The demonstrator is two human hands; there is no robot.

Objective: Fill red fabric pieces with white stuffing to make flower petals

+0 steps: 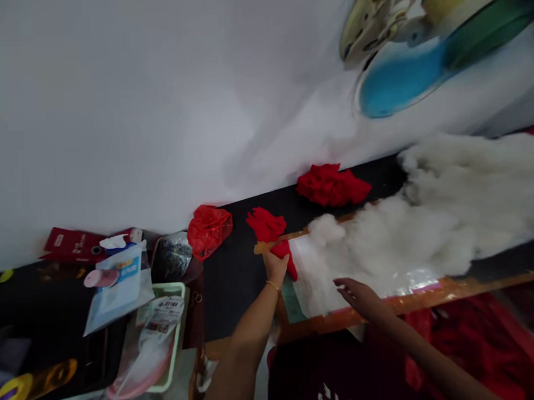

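Note:
My left hand [276, 267] is closed around a small red fabric piece [281, 250], over the left end of the table board. Its fingers are partly hidden by the cloth. My right hand [357, 295] is open, with the fingers stretched to the left above a white sheet [312, 280], and holds nothing that I can see. Beyond it lies a large heap of white fluffy stuffing [396, 230]. A bunch of small red fabric pieces [266, 223] sits just past my left hand, and a bigger red fabric pile [332, 185] lies against the wall.
A red plastic bag [210, 229] stands at the wall on the left. Further left are a pale green basket [170, 369], a plastic packet [120, 289] and a tape roll [12, 397]. Red material [481, 344] hangs below the table's near edge. Shoes [403, 79] show at upper right.

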